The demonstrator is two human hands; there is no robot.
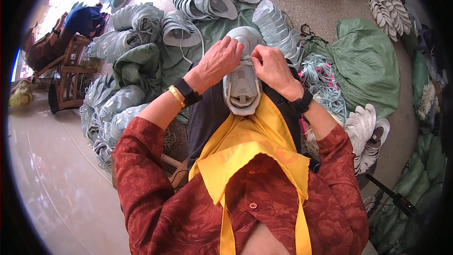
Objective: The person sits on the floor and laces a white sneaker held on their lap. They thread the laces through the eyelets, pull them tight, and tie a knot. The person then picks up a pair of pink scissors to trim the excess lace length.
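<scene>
A pale grey shoe upper [243,85] rests lengthwise on my lap, its toe pointing away from me and its heel opening near the yellow apron [250,137]. Over the lacing area, my left hand [221,61] is closed in a pinch at the upper's left side. Opposite it, my right hand [274,70] pinches with thumb and fingers at the right edge. Between them shows a short stretch of pale shoelace [246,58]; the fingertips largely cover it. Both hands touch the upper.
Stacked shoe uppers [203,2] lie ahead, with more bundles [113,108] to my left. At right are a tangle of light blue laces [321,82], a green cloth sack [363,66] and white uppers [365,130]. A wooden chair [73,75] stands at far left.
</scene>
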